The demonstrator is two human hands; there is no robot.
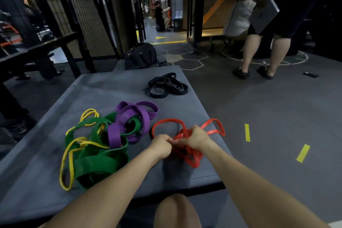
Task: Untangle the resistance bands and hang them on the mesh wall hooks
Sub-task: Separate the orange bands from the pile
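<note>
A tangle of red resistance bands lies near the right front corner of a grey padded platform. My left hand and my right hand both grip the red knot, fingers curled round its strands, with red loops sticking out to the left and right. To the left lies a pile of green bands, yellow bands and purple bands, wound into each other. A heap of black bands sits farther back on the platform. The black mesh wall stands at the back left.
A black bag sits on the floor beyond the platform. A person stands at the right holding a laptop, with another seated behind. A dark bench is at the left. Yellow tape marks dot the grey floor on the right.
</note>
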